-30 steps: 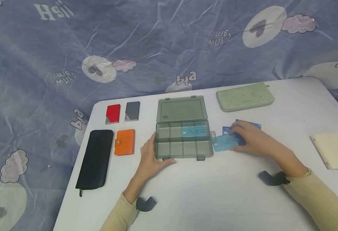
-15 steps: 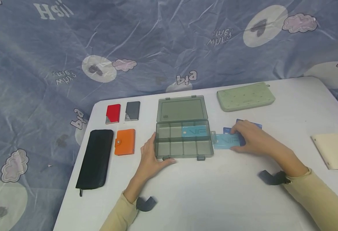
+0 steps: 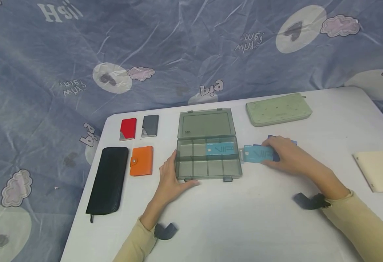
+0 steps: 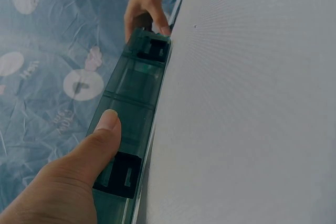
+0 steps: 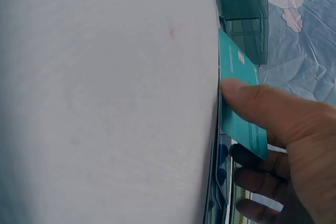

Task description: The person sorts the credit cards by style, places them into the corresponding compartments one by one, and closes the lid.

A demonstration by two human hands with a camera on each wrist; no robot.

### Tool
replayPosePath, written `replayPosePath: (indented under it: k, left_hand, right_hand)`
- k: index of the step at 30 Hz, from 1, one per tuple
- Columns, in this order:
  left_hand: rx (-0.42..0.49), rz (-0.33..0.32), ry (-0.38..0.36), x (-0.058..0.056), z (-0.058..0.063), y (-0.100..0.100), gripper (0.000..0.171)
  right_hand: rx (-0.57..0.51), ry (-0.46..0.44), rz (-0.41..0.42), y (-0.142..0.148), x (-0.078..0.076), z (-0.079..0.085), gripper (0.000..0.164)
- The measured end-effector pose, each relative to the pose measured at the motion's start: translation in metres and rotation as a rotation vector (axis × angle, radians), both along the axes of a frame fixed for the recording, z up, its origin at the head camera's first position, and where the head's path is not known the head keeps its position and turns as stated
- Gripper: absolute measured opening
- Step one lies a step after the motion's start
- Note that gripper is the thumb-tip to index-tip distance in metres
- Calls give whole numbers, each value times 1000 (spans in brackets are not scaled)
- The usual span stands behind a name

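Note:
My left hand point(image 3: 170, 182) rests at the front left corner of a translucent green compartment box point(image 3: 191, 169), fingers spread along its left side. In the left wrist view the straight thumb point(image 4: 107, 121) lies against the front wall beside a dark latch. The lid point(image 3: 206, 124) lies folded back. A light blue VIP card point(image 3: 220, 148) spans two back right compartments. My right hand point(image 3: 286, 154) pinches another light blue VIP card point(image 3: 256, 154) by its right end, just right of the box. Dark blue cards point(image 3: 291, 141) show partly under that hand. In the right wrist view the pinched card point(image 5: 239, 69) is tilted.
On the left lie a red card case point(image 3: 128, 129), a grey card case point(image 3: 150, 126), an orange snap wallet point(image 3: 141, 161) and a long black zip wallet point(image 3: 108, 181). A green pouch point(image 3: 278, 110) is at the back right, a cream notebook point(image 3: 379, 171) at far right.
The pinched light blue card has shifted slightly up and swung from slanted to nearly level with the box, covering more of the dark blue cards. My left hand and the box stay put.

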State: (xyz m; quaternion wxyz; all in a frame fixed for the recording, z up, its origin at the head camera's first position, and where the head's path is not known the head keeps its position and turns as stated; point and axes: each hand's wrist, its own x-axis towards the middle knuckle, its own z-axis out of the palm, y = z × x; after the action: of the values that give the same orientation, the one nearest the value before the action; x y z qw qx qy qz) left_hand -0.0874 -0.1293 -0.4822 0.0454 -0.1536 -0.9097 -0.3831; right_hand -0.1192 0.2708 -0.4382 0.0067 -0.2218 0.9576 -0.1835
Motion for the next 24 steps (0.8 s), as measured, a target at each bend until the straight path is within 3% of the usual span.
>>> replayPosePath:
  k: [9,15,24]
  left_hand:
    - [1,15,-31,0,0,-1,119]
    - [4,15,-31,0,1,0,119]
    - [8,15,-48,-1,1,1,119]
  right_hand:
    - [0,-4,11,1,-1,-1,60]
    - [14,-19,10,0,-1,3,58]
    - [-26,31,-29,6,-9,27,57]
